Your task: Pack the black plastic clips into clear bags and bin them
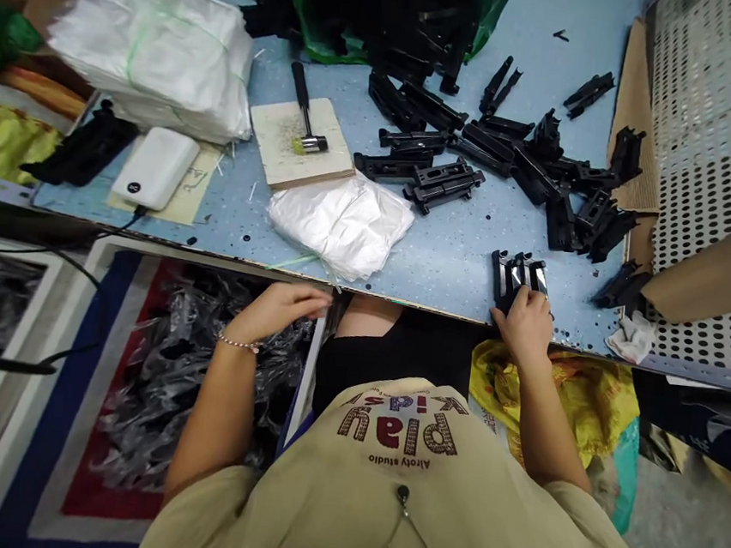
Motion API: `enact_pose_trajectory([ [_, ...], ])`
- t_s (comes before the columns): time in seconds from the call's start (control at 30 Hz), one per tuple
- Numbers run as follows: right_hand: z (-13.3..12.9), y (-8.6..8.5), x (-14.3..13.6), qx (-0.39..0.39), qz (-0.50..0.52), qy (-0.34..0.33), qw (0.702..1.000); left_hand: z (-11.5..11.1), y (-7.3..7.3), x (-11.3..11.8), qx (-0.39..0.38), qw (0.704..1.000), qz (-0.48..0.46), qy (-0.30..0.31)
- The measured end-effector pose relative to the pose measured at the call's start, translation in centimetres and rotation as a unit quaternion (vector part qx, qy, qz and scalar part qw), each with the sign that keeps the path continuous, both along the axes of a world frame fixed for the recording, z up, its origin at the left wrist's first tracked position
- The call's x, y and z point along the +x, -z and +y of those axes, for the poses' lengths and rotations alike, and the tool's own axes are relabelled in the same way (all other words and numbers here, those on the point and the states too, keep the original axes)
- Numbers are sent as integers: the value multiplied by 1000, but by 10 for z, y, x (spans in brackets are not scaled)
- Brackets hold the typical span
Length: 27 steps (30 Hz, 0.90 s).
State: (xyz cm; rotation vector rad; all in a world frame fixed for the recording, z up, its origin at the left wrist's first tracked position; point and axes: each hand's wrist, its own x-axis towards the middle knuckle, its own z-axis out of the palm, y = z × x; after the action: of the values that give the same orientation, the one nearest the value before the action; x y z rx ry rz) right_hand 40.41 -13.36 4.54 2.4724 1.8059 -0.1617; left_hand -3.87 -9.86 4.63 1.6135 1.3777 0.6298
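Note:
My right hand is at the table's front edge, its fingers closed over the near end of a small row of black plastic parts lying side by side. Light glints off the tops of these parts. My left hand, with a beaded bracelet at the wrist, hovers just off the table edge above a crate. Its fingers are pressed together, and nothing shows in them. Closest to it on the table is a stack of white plastic bags. Many similar long black parts lie loosely piled across the table.
A small hammer rests on a wooden board. To the left are a tied bundle of white bags and a cabled white power bank. Bagged dark parts fill the crate below. A perforated panel borders the right.

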Motion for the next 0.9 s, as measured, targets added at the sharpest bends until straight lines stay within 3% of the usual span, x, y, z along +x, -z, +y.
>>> enact_pose_trajectory([
  [0.1,4,10,-3,10,11,-54,998,46,11,45,142,989,6,-32],
  [0.2,18,11,-7,7,105,-46,993,91,27,86,165,984,54,-51],
  [0.27,27,8,-11,17,244,-9,970,110,35,95,157,983,74,-58],
  [0.33,37,5,-21,37,435,38,899,121,39,91,126,987,42,-92],
  [0.43,54,-1,-55,51,682,84,725,128,38,74,20,989,-62,-134],
  [0.53,82,-6,-106,36,814,113,569,132,37,66,-52,983,-117,-128],
  [0.63,119,-5,-157,14,876,144,461,132,38,69,-38,982,-128,-133],
  [0.7,141,3,-185,6,886,156,437,127,37,69,13,983,-119,-140],
  [0.77,155,13,-204,14,881,167,443,117,34,63,95,987,-60,-118],
  [0.9,150,23,-205,45,873,164,457,99,22,46,220,967,126,-29],
])
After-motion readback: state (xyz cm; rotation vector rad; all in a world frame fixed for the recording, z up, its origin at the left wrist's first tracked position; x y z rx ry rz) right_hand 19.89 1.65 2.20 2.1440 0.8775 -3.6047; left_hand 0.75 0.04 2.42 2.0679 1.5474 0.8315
